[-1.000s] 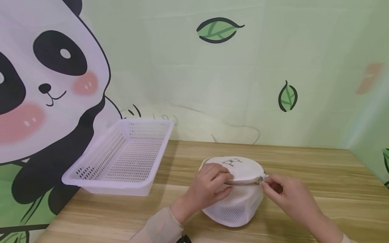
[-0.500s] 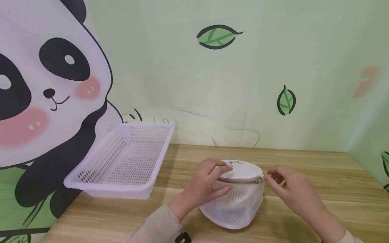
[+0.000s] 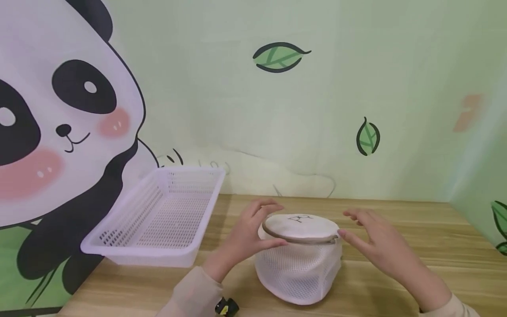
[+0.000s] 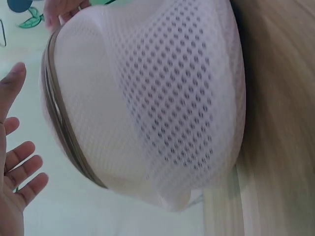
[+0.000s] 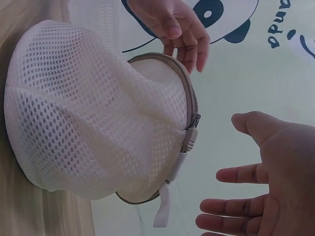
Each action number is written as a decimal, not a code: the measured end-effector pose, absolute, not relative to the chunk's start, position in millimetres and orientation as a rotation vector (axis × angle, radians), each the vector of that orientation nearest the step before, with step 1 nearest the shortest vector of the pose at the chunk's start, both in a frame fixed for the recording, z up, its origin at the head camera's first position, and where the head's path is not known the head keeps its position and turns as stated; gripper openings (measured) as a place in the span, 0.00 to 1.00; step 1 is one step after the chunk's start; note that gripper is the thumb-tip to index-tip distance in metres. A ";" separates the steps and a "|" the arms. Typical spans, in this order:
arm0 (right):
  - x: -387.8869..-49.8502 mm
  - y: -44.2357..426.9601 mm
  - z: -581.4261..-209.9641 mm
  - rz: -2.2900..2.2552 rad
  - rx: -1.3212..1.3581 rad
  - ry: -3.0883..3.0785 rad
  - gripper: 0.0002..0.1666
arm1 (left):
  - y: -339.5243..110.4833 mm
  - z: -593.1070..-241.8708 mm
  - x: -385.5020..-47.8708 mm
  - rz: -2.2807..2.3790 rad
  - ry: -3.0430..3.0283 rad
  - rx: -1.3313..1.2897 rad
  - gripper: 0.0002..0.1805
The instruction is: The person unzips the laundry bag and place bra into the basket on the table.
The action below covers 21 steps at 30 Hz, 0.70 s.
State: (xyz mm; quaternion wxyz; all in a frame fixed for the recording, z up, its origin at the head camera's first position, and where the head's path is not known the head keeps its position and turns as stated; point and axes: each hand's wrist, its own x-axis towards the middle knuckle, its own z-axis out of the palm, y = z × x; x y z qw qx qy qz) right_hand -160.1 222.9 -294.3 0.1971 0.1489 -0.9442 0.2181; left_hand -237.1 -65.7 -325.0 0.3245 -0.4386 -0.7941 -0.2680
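A round white mesh laundry bag stands upright on the wooden table. A line drawing marks its flat top, and a grey-brown zipper runs around the rim. In the right wrist view the zipper's slider sits at the rim beside a short white strap. My left hand is at the bag's upper left, fingers spread and holding nothing; whether its fingertips touch the lid I cannot tell. My right hand hovers at the right of the lid, its fingers apart, with a gap from the bag in the right wrist view.
A white perforated plastic basket stands on the table to the left, with nothing seen in it. Behind the table hangs a pale green backdrop printed with a panda and leaves.
My right hand has let go of the zipper end and opened. My left hand has come off the lid toward the left, uncovering more of the top.
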 end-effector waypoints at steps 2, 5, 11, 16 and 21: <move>-161.1 222.5 -293.4 0.611 0.424 -2.658 0.31 | -69.1 -325.7 -239.7 -0.738 -2.125 -1.140 0.41; -161.6 221.4 -291.8 0.620 0.427 -2.671 0.32 | -73.1 -326.9 -243.0 -0.781 -2.191 -1.116 0.43; -162.7 215.4 -289.3 0.620 0.432 -2.680 0.33 | -81.4 -332.6 -248.5 -0.827 -2.303 -1.059 0.45; -163.4 209.2 -287.4 0.641 0.444 -2.666 0.33 | -86.9 -339.1 -254.1 -0.903 -2.374 -1.033 0.46; -165.2 203.1 -286.9 0.667 0.448 -2.659 0.32 | -92.0 -347.9 -261.8 -1.042 -2.465 -1.003 0.44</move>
